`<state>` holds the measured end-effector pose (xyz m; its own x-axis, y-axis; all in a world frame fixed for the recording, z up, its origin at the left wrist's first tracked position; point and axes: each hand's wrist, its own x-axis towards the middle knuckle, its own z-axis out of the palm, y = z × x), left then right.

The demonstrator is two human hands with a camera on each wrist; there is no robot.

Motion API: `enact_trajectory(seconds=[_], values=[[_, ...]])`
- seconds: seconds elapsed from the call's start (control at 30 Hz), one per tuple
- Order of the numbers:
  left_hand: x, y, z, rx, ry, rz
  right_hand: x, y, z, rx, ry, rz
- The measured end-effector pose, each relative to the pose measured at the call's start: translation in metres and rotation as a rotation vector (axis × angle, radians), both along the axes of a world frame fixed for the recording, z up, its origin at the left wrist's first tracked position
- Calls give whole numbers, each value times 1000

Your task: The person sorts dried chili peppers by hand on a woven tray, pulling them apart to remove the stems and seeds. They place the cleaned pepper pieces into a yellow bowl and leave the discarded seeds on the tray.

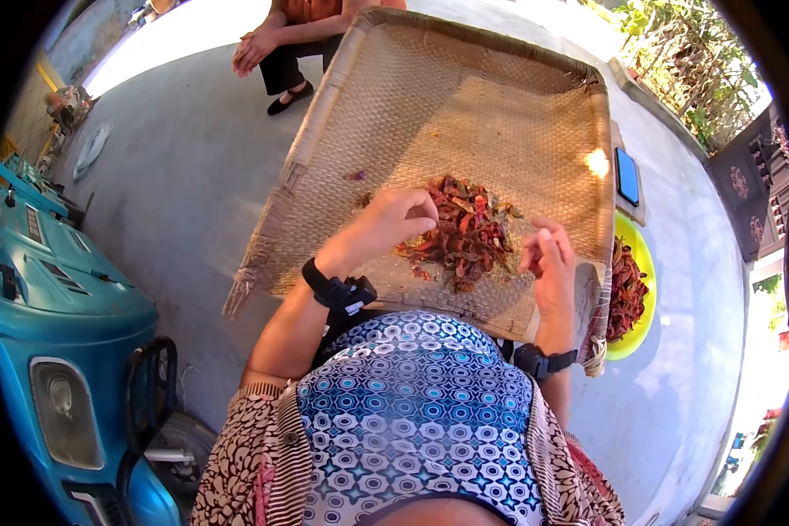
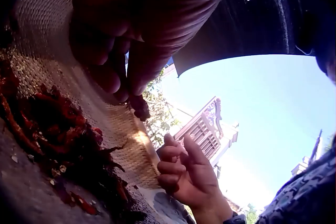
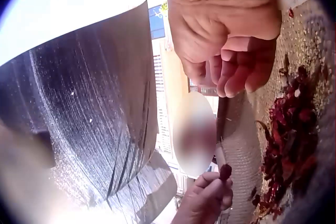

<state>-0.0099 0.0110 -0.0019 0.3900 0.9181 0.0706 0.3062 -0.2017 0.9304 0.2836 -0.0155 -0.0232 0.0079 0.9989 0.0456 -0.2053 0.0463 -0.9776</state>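
Observation:
A pile of dried red chillies [image 1: 469, 232] lies on a large woven tray [image 1: 500, 96]. My left hand [image 1: 390, 221] hovers at the pile's left side. In the left wrist view its thumb and fingers pinch a small dark red dried chilli [image 2: 139, 108], and the same chilli [image 3: 226, 172] shows at the fingertips in the right wrist view. To the right of the pile, my right hand [image 1: 550, 259] is raised over the tray. Its fingers [image 3: 239, 74] bend loosely, with nothing visible in them.
A yellow-green basin [image 1: 645, 289] of dried chillies stands to the right of the tray, below a phone [image 1: 627, 175]. Beyond the tray's far left corner sits another person [image 1: 302, 35]. A teal vehicle [image 1: 70, 324] stands at the left on the concrete floor [image 1: 184, 175].

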Motion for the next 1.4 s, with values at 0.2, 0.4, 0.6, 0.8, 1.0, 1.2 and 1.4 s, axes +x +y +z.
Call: enact_trajectory(seconds=[0.2,0.4,0.6,0.8,1.0,1.2,1.4], values=[[4,-3,3,-31,-55,-61,-61,10,-14,8,-322,392],[-30,14,-15,111,154,140,-22,10,-7,-53,-214,151],[-31,11,-29,-44,646,243,75,13,-14,-4,408,-372],[-37,13,-65,211,504,139,87,7,-28,62,619,-391],[-39,18,-45,94,437,82,40,11,-29,-31,557,-287],[-33,11,-53,205,463,19,20,8,-22,-28,449,-244],[-20,5,-36,109,634,-13,5,6,-29,-41,369,-189]])
